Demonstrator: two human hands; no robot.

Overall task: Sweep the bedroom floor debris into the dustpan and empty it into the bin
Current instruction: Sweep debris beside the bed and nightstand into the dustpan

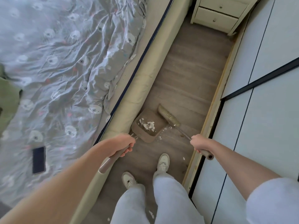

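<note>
Left grip (124,147) curls round the dustpan (146,125) handle; right grip (199,143) clasps the broom (168,116) handle. Dustpan sits on the floor (191,65) against the bed's (137,88) edge, white debris (148,125) inside, broom just beside.

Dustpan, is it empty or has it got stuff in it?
Not empty. The dustpan on the floor holds a clump of white scraps, and a few more bits lie just outside its edge.

Grey duvet (64,62) printed with white bear faces; beige dustpan (146,125) holding white debris (148,125); tan-bristled broom (168,116); grey-brown wood-grain floor (191,75); cream nightstand (218,15); black phone (38,160).
</note>
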